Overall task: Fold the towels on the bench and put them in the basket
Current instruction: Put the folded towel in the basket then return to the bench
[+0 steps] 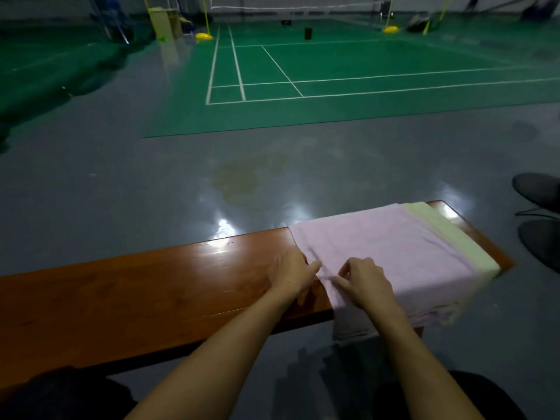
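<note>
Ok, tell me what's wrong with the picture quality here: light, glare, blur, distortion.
Head view: dim overall, corners darkened. Bright ceiling-light glare on the glossy grey floor and the polished brown wooden bench. Wide-angle bend curves the bench and the white court lines. The hanging near edge of the pale pink towel is smeared; the left hand and right hand are slightly soft. Far background is blurry.

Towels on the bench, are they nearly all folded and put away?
Not yet. The pink towel lies spread over the bench, a green towel under it. The left hand and right hand are at its near corner. No basket shows.
</note>
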`<action>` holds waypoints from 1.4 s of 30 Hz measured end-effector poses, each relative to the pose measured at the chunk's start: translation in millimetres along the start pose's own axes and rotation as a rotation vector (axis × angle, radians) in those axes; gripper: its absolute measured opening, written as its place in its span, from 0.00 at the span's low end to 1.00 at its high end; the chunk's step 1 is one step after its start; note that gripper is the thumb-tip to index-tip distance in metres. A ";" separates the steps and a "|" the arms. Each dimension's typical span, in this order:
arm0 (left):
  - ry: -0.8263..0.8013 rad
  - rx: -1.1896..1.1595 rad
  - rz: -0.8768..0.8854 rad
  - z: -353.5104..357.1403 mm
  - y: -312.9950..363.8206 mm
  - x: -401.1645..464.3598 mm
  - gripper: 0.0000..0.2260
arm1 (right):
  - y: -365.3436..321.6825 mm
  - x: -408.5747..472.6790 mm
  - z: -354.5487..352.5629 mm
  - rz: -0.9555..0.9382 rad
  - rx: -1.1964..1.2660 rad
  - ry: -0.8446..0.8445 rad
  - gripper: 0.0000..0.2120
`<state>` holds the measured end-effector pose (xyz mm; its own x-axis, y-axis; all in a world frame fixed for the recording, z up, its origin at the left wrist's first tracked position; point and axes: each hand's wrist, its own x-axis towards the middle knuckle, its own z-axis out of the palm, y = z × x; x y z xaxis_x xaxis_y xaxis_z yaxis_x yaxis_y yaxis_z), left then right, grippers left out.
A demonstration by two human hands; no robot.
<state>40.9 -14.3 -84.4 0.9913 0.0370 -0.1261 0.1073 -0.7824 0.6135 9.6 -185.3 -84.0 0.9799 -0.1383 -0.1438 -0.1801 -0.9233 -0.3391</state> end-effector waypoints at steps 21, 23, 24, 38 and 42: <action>0.251 -0.908 0.030 -24.4 31.3 11.8 0.04 | -6.6 5.9 -9.2 -0.012 0.279 0.424 0.30; 0.366 -0.885 0.036 -38.2 18.8 8.7 0.04 | -6.0 7.1 -4.0 -0.066 0.230 0.385 0.35; 0.409 -0.879 0.046 -47.1 12.2 5.7 0.04 | -6.4 7.4 -0.1 -0.090 0.189 0.358 0.36; 0.382 -0.735 0.062 -154.3 -170.8 -64.4 0.11 | -71.0 -14.8 46.3 -0.483 -0.247 -0.149 0.43; 0.428 -0.625 -0.053 -173.2 -218.0 -83.6 0.12 | -105.5 -26.6 59.6 -0.589 -0.281 -0.213 0.41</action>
<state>-52.2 260.8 -72.6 0.9128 0.4028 0.0675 0.0527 -0.2801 0.9585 -2.5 -62.9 -99.8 0.8639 0.4626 -0.1991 0.4351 -0.8847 -0.1673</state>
